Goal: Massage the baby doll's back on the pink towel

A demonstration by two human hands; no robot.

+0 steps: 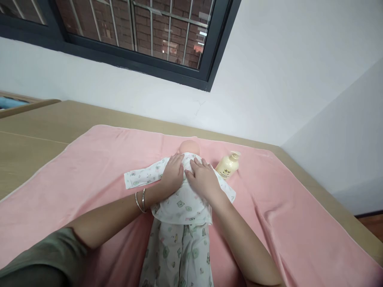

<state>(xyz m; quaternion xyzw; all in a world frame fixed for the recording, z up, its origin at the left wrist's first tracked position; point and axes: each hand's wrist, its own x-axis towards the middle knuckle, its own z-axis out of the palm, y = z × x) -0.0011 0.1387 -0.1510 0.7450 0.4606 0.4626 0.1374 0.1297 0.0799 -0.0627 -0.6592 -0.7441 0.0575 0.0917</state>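
Note:
A baby doll lies on a pink blanket (119,155), dressed in a white printed top (185,205) and matching trousers (185,255). The doll's head (189,147) shows as a bald, skin-toned dome at the far end; its face is hidden. My left hand (173,173) lies flat on the left side of the chest, fingers stretched out. Opposite it, my right hand (203,179) rests on the right side of the chest, fingers slightly spread. The left sleeve (145,175) stretches out sideways. A pale yellow pump bottle (228,164) lies tilted beside the right sleeve (227,189).
Under the blanket is a wooden surface (44,127) reaching to the white wall (263,71). A dark-framed window (134,59) with bars is above. At the far left stands a wooden edge (30,107) with something blue behind it.

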